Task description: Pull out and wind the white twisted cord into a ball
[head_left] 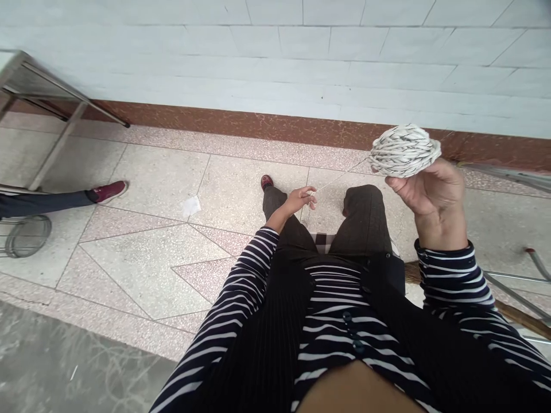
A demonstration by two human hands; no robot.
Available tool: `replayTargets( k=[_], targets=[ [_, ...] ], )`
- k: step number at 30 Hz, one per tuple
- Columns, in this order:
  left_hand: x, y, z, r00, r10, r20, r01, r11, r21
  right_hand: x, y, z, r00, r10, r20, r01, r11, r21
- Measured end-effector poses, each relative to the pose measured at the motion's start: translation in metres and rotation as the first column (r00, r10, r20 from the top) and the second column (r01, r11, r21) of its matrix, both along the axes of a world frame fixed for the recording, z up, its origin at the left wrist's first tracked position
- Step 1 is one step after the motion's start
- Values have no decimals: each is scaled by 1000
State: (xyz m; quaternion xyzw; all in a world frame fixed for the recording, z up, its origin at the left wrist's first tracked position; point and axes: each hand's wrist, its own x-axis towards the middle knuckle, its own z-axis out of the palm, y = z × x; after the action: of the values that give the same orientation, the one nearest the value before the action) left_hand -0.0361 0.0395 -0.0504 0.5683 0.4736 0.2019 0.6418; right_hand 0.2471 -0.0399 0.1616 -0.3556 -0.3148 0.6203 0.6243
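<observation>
A thick oval ball of white cord [404,152] with dark flecks is held up at the right, in front of the wall's base. My right hand [439,186] grips it from below, thumb and fingers closed on its underside. From the ball's left side a thin strand [344,174] runs taut, slanting down to the left. Its other end goes into my left hand [300,200], which is closed around it with curled fingers. That hand is over my left knee, lower than the ball and well apart from it.
A pale tiled wall [258,69] with a brown skirting faces me. At the left stand a metal-framed table [55,86], a person's leg with a red shoe [111,191] and a wire basket [28,236]. White paper [191,206] lies on the floor. Metal legs [520,295] are at the right.
</observation>
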Motion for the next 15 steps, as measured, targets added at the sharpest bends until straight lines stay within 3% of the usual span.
replayTargets(
  k=[5, 10, 13, 15],
  targets=[
    [-22, 5, -1, 903, -50, -428, 84, 995, 61, 16, -3, 32, 976, -89, 197, 67, 991, 116],
    [-24, 15, -2, 822, -8, -569, 92, 989, 119, 13, -7, 42, 939, -52, 341, 11, 993, 121],
    [5, 16, 8, 890, -38, -454, 142, 970, 196, -6, 2, 27, 950, 37, 310, -58, 997, 60],
    [31, 15, 21, 982, -97, -165, 144, 943, 300, -20, 11, 12, 947, 134, 294, -133, 991, -21]
  ],
)
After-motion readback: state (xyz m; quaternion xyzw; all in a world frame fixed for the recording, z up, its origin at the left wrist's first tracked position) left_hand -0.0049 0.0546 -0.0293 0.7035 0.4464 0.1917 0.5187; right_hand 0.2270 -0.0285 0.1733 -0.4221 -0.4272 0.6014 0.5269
